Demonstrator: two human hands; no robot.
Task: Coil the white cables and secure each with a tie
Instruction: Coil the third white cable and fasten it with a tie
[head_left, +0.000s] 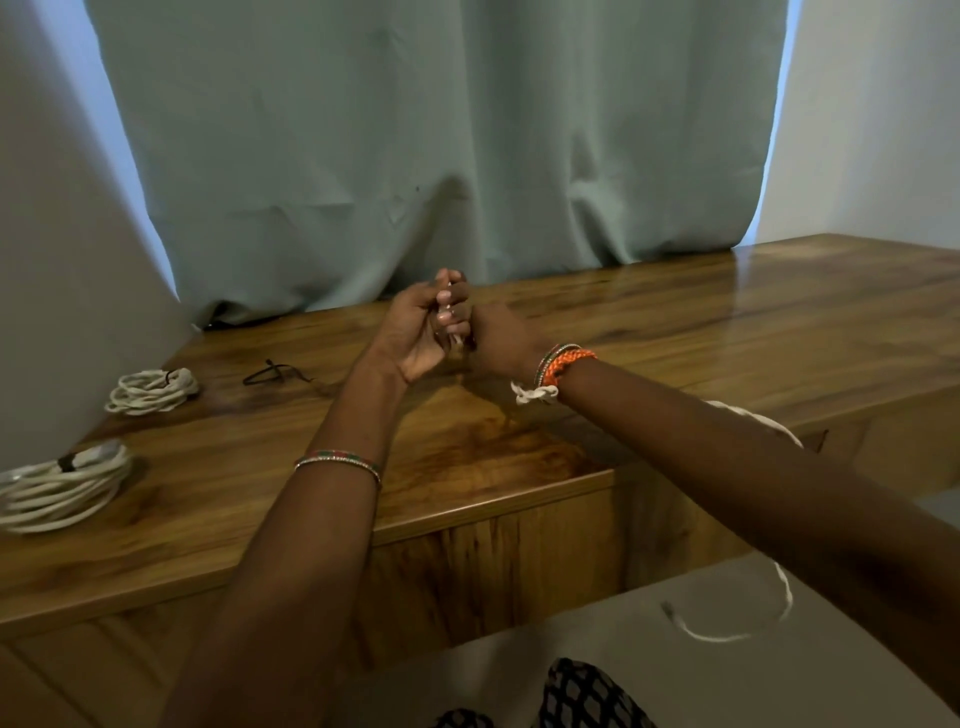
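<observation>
both arms reach forward, left hand (423, 325) and right hand (501, 340) touching, fingers curled.

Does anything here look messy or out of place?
One white cable trails off the wooden table onto the floor, uncoiled, while both hands grip its other end. Two coiled cables lie tied; a loose black tie waits beside them.

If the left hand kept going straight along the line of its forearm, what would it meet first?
Probably the curtain. The left hand points up and away over the table, with only bare tabletop between it and the curtain's hem, though depth is hard to judge.
</observation>
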